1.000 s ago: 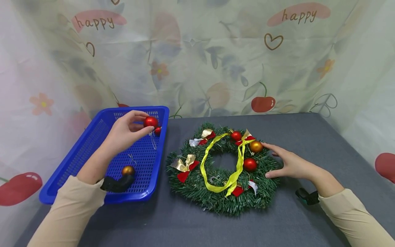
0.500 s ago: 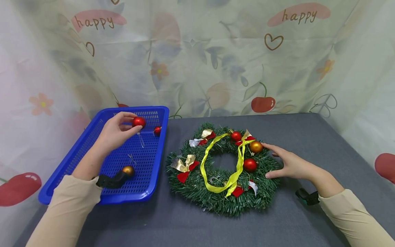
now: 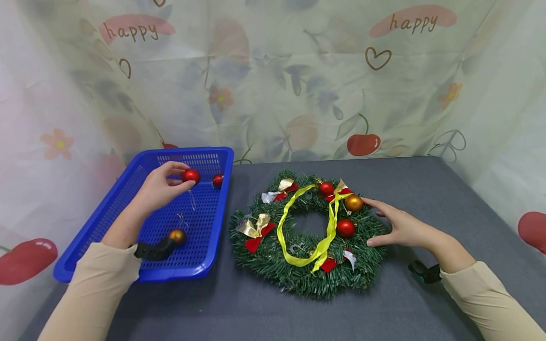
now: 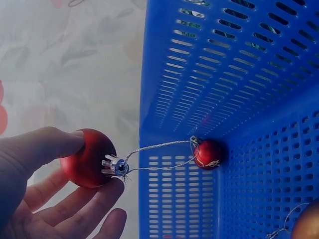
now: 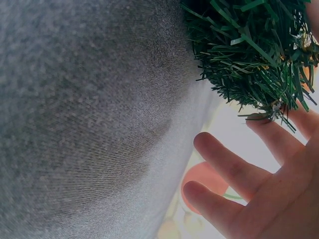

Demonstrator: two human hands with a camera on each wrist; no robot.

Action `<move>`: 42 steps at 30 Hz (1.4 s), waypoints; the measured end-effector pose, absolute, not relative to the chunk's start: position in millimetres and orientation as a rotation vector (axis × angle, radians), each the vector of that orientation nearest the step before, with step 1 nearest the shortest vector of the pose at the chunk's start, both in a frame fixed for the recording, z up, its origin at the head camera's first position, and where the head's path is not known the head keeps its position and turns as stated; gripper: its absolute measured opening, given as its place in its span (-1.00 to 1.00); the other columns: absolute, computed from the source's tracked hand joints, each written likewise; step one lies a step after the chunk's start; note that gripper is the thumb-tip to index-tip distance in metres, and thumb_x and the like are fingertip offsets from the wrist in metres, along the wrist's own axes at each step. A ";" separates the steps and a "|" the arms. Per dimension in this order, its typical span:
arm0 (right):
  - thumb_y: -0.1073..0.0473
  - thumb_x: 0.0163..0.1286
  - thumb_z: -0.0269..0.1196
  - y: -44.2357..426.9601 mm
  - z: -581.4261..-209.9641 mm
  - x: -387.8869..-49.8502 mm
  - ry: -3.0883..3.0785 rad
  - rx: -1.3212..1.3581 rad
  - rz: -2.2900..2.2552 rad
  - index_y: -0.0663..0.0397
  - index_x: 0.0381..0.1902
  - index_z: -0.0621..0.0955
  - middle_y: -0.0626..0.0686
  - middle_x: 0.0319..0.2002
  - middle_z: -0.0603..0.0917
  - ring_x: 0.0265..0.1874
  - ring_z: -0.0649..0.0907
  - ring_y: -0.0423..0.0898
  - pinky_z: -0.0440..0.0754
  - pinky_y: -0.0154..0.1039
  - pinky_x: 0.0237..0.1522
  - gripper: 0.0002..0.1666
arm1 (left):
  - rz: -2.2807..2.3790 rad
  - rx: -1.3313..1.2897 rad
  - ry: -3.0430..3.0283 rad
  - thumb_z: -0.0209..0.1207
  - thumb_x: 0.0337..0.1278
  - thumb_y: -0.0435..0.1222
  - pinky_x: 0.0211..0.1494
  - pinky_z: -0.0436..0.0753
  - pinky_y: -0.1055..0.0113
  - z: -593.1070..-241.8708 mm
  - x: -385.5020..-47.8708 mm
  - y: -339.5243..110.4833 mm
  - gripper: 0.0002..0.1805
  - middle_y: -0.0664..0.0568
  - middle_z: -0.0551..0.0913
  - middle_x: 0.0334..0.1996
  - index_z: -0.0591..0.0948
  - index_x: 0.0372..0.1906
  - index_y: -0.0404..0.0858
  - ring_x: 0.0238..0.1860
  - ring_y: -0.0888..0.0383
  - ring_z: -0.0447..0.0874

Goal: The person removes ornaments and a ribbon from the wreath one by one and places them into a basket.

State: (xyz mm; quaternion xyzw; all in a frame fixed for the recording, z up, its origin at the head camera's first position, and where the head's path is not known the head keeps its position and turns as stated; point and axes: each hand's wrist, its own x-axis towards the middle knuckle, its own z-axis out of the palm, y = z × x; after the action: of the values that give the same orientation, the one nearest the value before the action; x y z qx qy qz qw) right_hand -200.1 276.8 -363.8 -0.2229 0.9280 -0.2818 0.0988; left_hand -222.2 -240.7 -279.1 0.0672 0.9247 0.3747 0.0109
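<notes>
Between thumb and fingers, my left hand (image 3: 159,187) pinches a red Christmas ball (image 3: 191,176) above the blue basket (image 3: 223,213). A silver loop of string hangs from the ball's cap (image 4: 117,167), plain in the left wrist view. Resting at the right edge of the green wreath (image 3: 362,265) is my right hand (image 3: 403,227), fingers spread and relaxed. Its thumb and index finger are by the greenery, near a gold ball (image 3: 354,203). The wreath carries red balls, bows and a yellow ribbon (image 3: 294,259).
Inside the basket, a smaller red ball (image 3: 217,180) lies by the far right wall. A gold ball (image 3: 177,236) lies nearer the front, partly beside the left wrist's black camera (image 3: 155,250). A dark grey cloth (image 3: 264,317) covers the table, with printed curtains (image 3: 273,94) behind.
My left hand has moved left with the red ball, away from the smaller red ball, and dipped slightly. My right hand and the wreath have stayed in place.
</notes>
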 end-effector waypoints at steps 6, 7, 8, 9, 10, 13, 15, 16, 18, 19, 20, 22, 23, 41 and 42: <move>-0.19 0.03 0.39 276.1 -362.0 -198.7 2.744 -0.660 -0.837 0.07 0.46 0.03 0.35 0.40 0.12 0.24 0.35 0.40 0.31 0.38 0.12 0.19 | 1.123 0.229 2.888 0.11 0.25 -0.15 0.13 0.53 -0.09 -281.6 -224.1 -239.9 -0.44 -0.35 0.42 0.18 0.31 0.24 -0.36 0.14 -0.29 0.48; -0.19 0.03 0.39 276.2 -361.9 -198.7 2.745 -0.659 -0.837 0.07 0.45 0.03 0.35 0.39 0.12 0.24 0.35 0.41 0.31 0.38 0.12 0.19 | 1.109 0.234 2.889 0.11 0.25 -0.15 0.12 0.54 -0.09 -282.0 -224.4 -239.8 -0.44 -0.35 0.41 0.18 0.31 0.24 -0.36 0.14 -0.29 0.48; -0.19 0.03 0.39 276.1 -361.9 -198.7 2.745 -0.659 -0.835 0.07 0.46 0.03 0.35 0.39 0.12 0.24 0.35 0.40 0.31 0.38 0.12 0.19 | 1.094 0.240 2.892 0.11 0.25 -0.15 0.12 0.54 -0.09 -282.4 -224.8 -239.6 -0.44 -0.35 0.42 0.18 0.32 0.24 -0.36 0.14 -0.29 0.48; -0.19 0.03 0.39 276.0 -361.9 -198.7 2.746 -0.660 -0.833 0.07 0.46 0.03 0.35 0.39 0.12 0.24 0.35 0.40 0.31 0.38 0.12 0.19 | 1.080 0.248 2.896 0.11 0.25 -0.15 0.11 0.54 -0.09 -282.9 -225.0 -239.5 -0.45 -0.36 0.41 0.18 0.32 0.23 -0.36 0.14 -0.29 0.48; -0.19 0.03 0.39 276.0 -362.1 -198.8 2.745 -0.662 -0.832 0.08 0.46 0.03 0.35 0.39 0.12 0.24 0.35 0.40 0.31 0.38 0.12 0.20 | 1.068 0.253 2.897 0.11 0.25 -0.16 0.11 0.54 -0.09 -283.3 -225.3 -239.5 -0.46 -0.37 0.41 0.18 0.33 0.22 -0.37 0.14 -0.29 0.48; -0.19 0.03 0.39 276.0 -362.7 -199.1 2.747 -0.658 -0.832 0.07 0.46 0.03 0.34 0.40 0.12 0.24 0.35 0.40 0.31 0.38 0.13 0.20 | 1.047 0.268 2.890 0.11 0.25 -0.17 0.12 0.54 -0.08 -283.9 -225.6 -239.0 -0.48 -0.38 0.42 0.17 0.34 0.20 -0.39 0.13 -0.29 0.49; -0.19 0.03 0.39 276.0 -362.6 -199.0 2.746 -0.659 -0.835 0.07 0.46 0.03 0.34 0.40 0.12 0.24 0.35 0.40 0.31 0.38 0.13 0.20 | 1.043 0.275 2.886 0.11 0.25 -0.18 0.12 0.54 -0.08 -284.0 -225.5 -238.7 -0.49 -0.39 0.44 0.15 0.35 0.20 -0.39 0.13 -0.28 0.50; -0.19 0.03 0.39 276.3 -362.6 -198.9 2.746 -0.662 -0.835 0.08 0.46 0.03 0.34 0.40 0.12 0.24 0.35 0.40 0.31 0.38 0.13 0.20 | 1.042 0.274 2.882 0.10 0.25 -0.18 0.12 0.54 -0.08 -283.9 -225.2 -238.7 -0.49 -0.38 0.45 0.15 0.35 0.19 -0.39 0.12 -0.28 0.51; -0.18 0.03 0.39 276.3 -362.0 -198.4 2.746 -0.660 -0.839 0.07 0.46 0.03 0.34 0.40 0.12 0.24 0.35 0.40 0.31 0.37 0.13 0.19 | 1.045 0.277 2.878 0.10 0.25 -0.18 0.13 0.53 -0.08 -283.9 -224.7 -238.6 -0.49 -0.38 0.46 0.14 0.35 0.19 -0.39 0.12 -0.27 0.51; -0.18 0.03 0.39 276.4 -361.6 -198.2 2.746 -0.662 -0.838 0.07 0.46 0.03 0.34 0.40 0.12 0.24 0.35 0.40 0.31 0.37 0.13 0.19 | 1.045 0.278 2.878 0.10 0.26 -0.18 0.13 0.53 -0.08 -283.8 -224.4 -238.5 -0.49 -0.37 0.46 0.14 0.35 0.20 -0.39 0.12 -0.27 0.51; -0.18 0.03 0.39 276.3 -361.2 -197.8 2.747 -0.661 -0.836 0.07 0.46 0.03 0.34 0.40 0.12 0.24 0.35 0.40 0.32 0.37 0.13 0.19 | 1.040 0.277 2.878 0.10 0.26 -0.17 0.13 0.53 -0.08 -283.7 -224.2 -238.4 -0.48 -0.37 0.46 0.15 0.35 0.20 -0.38 0.12 -0.27 0.51; -0.17 0.03 0.39 276.2 -360.4 -197.3 2.746 -0.663 -0.833 0.07 0.46 0.03 0.35 0.39 0.12 0.23 0.35 0.40 0.32 0.37 0.12 0.19 | 1.038 0.273 2.875 0.09 0.26 -0.15 0.13 0.53 -0.08 -283.3 -223.8 -238.0 -0.48 -0.36 0.45 0.15 0.35 0.20 -0.37 0.12 -0.27 0.51; -0.16 0.03 0.39 275.9 -359.8 -197.0 2.744 -0.661 -0.833 0.06 0.46 0.03 0.34 0.40 0.12 0.24 0.35 0.40 0.32 0.37 0.12 0.19 | 1.037 0.273 2.875 0.09 0.26 -0.15 0.13 0.53 -0.07 -282.9 -223.5 -237.6 -0.48 -0.36 0.45 0.16 0.35 0.20 -0.37 0.12 -0.27 0.51; -0.17 0.04 0.39 276.8 -363.5 -199.8 2.738 -0.680 -0.851 0.08 0.46 0.03 0.35 0.40 0.11 0.24 0.35 0.41 0.31 0.36 0.13 0.18 | 1.123 0.648 2.871 0.13 0.23 -0.21 0.02 0.62 0.05 -262.3 -192.9 -169.0 -0.68 -0.11 0.58 0.07 0.51 0.06 -0.20 0.03 -0.06 0.63; -0.17 0.04 0.39 276.7 -363.5 -200.0 2.737 -0.681 -0.852 0.07 0.46 0.03 0.34 0.40 0.11 0.24 0.34 0.41 0.31 0.36 0.13 0.18 | 1.119 0.681 2.855 0.14 0.23 -0.21 0.03 0.62 0.06 -262.0 -190.2 -161.9 -0.68 -0.09 0.58 0.07 0.51 0.06 -0.19 0.03 -0.04 0.63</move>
State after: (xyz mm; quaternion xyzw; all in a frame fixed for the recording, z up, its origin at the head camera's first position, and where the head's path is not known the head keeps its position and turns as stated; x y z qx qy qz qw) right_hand -200.0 276.7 -363.5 -0.2300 0.9245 -0.2878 0.0975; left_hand -190.2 -161.9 -262.0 0.2169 0.9089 0.3561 0.0001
